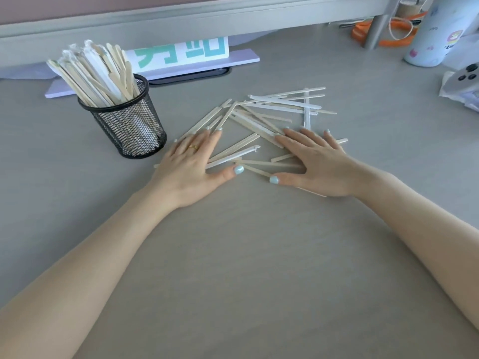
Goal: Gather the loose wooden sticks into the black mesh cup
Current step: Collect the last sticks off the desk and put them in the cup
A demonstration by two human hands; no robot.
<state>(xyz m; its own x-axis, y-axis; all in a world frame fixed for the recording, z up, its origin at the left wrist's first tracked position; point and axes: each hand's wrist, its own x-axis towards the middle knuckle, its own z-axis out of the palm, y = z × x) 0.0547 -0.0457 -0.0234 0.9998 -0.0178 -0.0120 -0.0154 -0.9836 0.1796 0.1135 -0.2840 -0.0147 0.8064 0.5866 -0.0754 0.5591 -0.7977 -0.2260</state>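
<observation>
On the grey counter point(246, 255), a scatter of loose wooden sticks point(272, 112) lies at centre. Both hands press flat upon it, fingers straight and spread, grasping nothing: left hand point(193, 164) at the pile's eight o'clock, right hand point(316, 161) at its four o'clock. At ten o'clock stands the black mesh cup point(128, 120), upright, already crowded with sticks.
</observation>
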